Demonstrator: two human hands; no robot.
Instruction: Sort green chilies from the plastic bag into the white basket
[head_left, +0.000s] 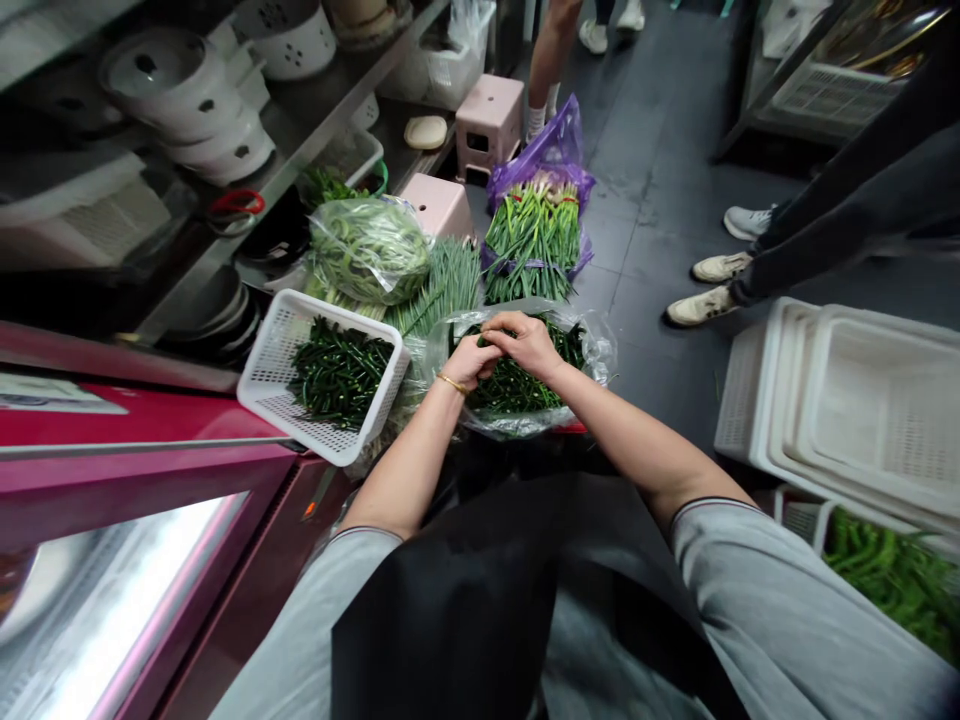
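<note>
My left hand (469, 362) and my right hand (525, 345) meet over an open clear plastic bag (596, 335). Both hands are closed, fingertips together, on a slim dark green piece (482, 341) that looks like a chili pepper; the fingers cover most of it. More slim dark green chili peppers (517, 395) fill the bag beneath. To the left, a white perforated basket (259, 375) stands tilted, holding a heap of similar dark green peppers (341, 372).
Beyond the bag lie bundled green onions (532, 235) in purple plastic and a bagged pale green vegetable (367, 245). Pink stools (491, 120) stand behind. Stacked white baskets (885, 400) are on the right, near a person's shoes (705, 300). Shelves with white pots (187, 90) line the left.
</note>
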